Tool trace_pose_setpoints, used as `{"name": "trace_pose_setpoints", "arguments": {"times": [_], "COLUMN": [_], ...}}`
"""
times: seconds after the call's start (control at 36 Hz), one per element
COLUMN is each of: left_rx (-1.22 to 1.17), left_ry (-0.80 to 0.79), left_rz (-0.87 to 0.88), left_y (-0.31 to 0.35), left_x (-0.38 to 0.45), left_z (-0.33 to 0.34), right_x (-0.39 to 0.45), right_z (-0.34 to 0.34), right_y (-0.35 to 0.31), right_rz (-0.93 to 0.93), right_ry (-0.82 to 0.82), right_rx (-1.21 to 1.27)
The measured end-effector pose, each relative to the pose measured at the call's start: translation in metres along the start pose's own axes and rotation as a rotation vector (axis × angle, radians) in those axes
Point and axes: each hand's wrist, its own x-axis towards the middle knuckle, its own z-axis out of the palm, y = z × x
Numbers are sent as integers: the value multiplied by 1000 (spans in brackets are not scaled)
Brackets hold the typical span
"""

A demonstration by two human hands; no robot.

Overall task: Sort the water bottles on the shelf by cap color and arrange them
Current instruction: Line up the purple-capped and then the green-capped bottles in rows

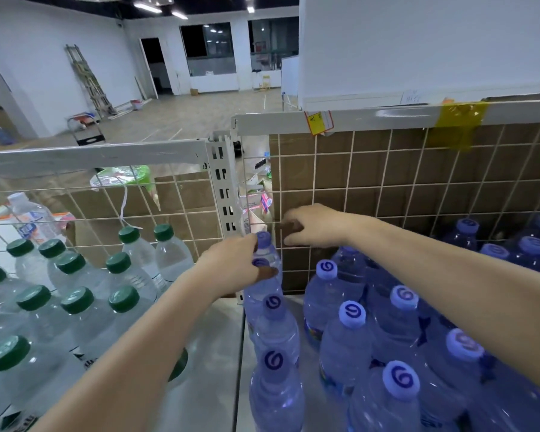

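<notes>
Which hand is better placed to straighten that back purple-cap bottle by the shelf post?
Left. The left hand already holds that bottle at its neck; the right hand is behind it at the wire grid.

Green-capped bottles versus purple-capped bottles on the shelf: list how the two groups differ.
The green-capped bottles have clear, colourless bodies and plain dark green caps; the purple-capped bottles have blue-tinted bodies and pale purple caps printed with a swirl logo. The green group stands left of the shelf divider, untouched; the purple group stands right of it, and the left hand grips its rearmost bottle near the neck. Both groups stand upright, caps on.
</notes>
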Motion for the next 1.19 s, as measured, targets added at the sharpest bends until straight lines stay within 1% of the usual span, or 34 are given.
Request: {"name": "trace_pose_setpoints", "arguments": {"times": [0.08, 0.14, 0.19, 0.28, 0.33, 0.36, 0.44, 0.58, 0.72, 0.81, 0.94, 1.11, 1.19], "left_rx": [37, 9, -6, 53, 67, 66, 73, 87, 22, 2, 88, 64, 47], "left_ry": [115, 103, 1, -197, -278, -292, -240, -186, -166, -147, -104, -81, -116], "left_rz": [44, 68, 86, 130, 151, 155, 176, 224, 240, 261, 259, 288, 282], "left_y": [9, 15, 21, 31, 35, 35, 31, 31, 42, 50, 60, 63, 61], "left_x": [-9, -15, -20, -30, -35, -37, -37, -34, -27, -20, -10, 3, 10], "left_z": [-12, -17, -17, -10, -1, 4, 15, 17, 14, 13, 13, 16, 18], "right_x": [-13, -21, -30, -40, -43, -43, -44, -42, -36, -28, -14, 4, 8], "right_z": [-10, -13, -14, -9, -1, 4, 17, 17, 12, 10, 13, 17, 18], "right_y": [10, 16, 20, 22, 21, 21, 22, 19, 17, 17, 20, 25, 26], "right_rz": [10, 33, 72, 122, 135, 133, 111, 80, 100, 107, 94, 62, 42], "right_ry": [2, -17, -59, -154, -202, -215, -187, -121, 45, 104, 111, 68, 77], "right_rx": [-35, -50, -62, -46, -41, -34, 19, 30, 60, 83, 47, 11, 40]}}
